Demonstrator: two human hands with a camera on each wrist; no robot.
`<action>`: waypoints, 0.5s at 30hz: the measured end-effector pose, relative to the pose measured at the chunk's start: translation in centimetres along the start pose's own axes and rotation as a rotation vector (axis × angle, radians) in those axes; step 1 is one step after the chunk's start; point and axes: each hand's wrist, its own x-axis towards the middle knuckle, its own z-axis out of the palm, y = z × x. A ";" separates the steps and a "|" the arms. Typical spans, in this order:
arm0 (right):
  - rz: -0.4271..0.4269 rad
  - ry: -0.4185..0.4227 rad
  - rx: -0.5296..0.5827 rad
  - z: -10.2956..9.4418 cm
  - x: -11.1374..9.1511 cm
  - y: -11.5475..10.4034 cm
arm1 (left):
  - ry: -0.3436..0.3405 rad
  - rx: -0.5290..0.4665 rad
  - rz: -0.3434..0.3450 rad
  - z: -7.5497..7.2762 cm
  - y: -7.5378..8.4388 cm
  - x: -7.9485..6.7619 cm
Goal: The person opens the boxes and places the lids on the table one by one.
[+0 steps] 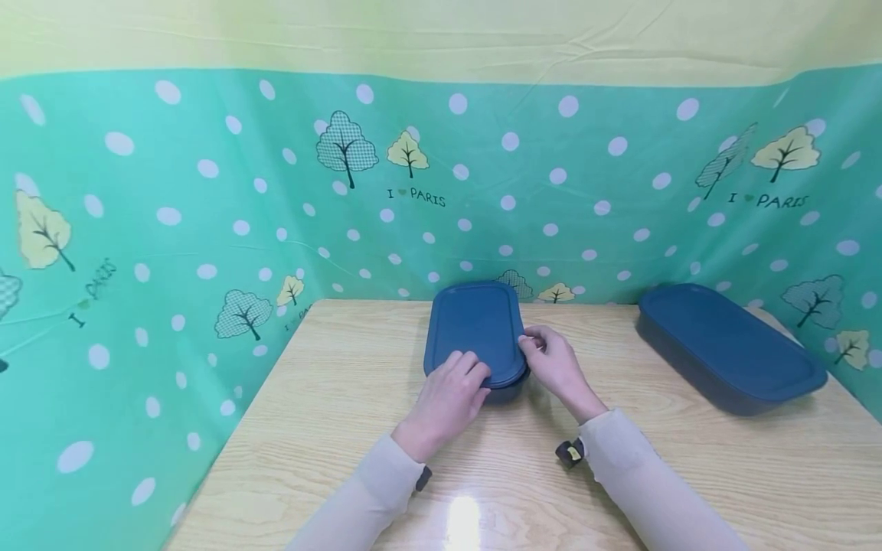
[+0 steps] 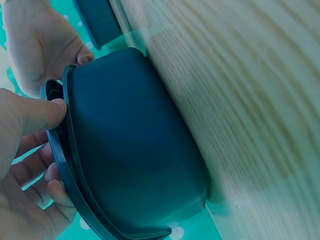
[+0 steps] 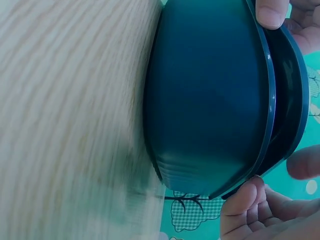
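A dark blue rectangular box [image 1: 506, 394] stands on the table with a blue lid [image 1: 475, 325] over it. Along the near end, the lid sits raised off the rim, leaving a dark gap in the right wrist view. My left hand [image 1: 449, 394] pinches the lid's near edge, thumb in the gap and fingers on the upper side. At the near right corner, my right hand [image 1: 554, 366] holds the lid's edge with curled fingers [image 3: 245, 202] against the rim. The right thumb is beside the lid's outer edge. The far end of the box is hidden beneath the lid.
A longer blue box with its lid [image 1: 730, 344] on stands at the right of the wooden table [image 1: 317, 428]. A green dotted cloth [image 1: 482, 191] hangs behind the table and along its sides.
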 end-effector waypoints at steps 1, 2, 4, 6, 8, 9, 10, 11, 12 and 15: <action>0.000 -0.001 0.001 0.0 0.0 0.0 | 0.001 -0.001 -0.001 0.0 0.0 0.0; -0.004 -0.003 0.000 -0.1 0.0 0.1 | 0.002 -0.001 -0.001 0.0 0.0 0.0; -0.004 -0.008 0.000 -0.2 0.1 0.2 | 0.003 -0.001 -0.004 0.0 0.0 0.0; -0.006 -0.015 -0.001 -0.2 0.1 0.3 | 0.001 -0.001 -0.004 0.0 0.0 0.0; -0.003 -0.019 0.000 -0.2 0.1 0.4 | 0.000 -0.001 -0.005 0.0 0.0 0.0; 0.003 -0.023 0.004 -0.2 0.1 0.4 | -0.001 -0.002 -0.006 0.0 0.0 0.0; 0.001 -0.028 0.004 -0.2 0.1 0.4 | -0.002 -0.005 -0.008 0.0 0.0 0.0; 0.002 -0.034 0.003 -0.2 0.2 0.5 | -0.003 -0.008 -0.012 0.0 0.0 0.0; 0.005 -0.042 0.003 -0.3 0.2 0.5 | -0.005 -0.013 -0.017 0.0 0.0 0.0; 0.013 -0.066 -0.005 -0.3 0.2 0.7 | -0.009 -0.023 -0.027 -0.1 0.0 0.0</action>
